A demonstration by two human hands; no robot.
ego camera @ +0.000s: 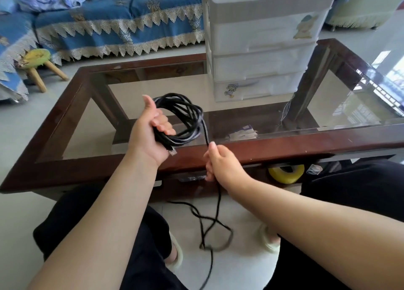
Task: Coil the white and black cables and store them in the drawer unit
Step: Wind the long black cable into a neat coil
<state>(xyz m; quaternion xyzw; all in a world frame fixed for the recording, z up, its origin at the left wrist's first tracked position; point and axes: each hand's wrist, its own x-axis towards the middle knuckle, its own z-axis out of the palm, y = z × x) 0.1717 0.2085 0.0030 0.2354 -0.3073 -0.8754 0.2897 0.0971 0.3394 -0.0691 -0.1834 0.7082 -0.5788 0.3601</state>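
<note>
The left hand [150, 134] is closed around the coiled black cable [185, 117], kept gathered above the table [284, 145]. Its loose tail is pinched by the right hand [220, 163], likely for feeding another loop. The drawer unit [262, 49] stands beyond both hands.

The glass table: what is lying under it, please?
Under the glass table, a yellow tape roll shows below the front rail, and papers lie on a lower shelf seen through the glass. The rail and the hands cover the rest.
</note>
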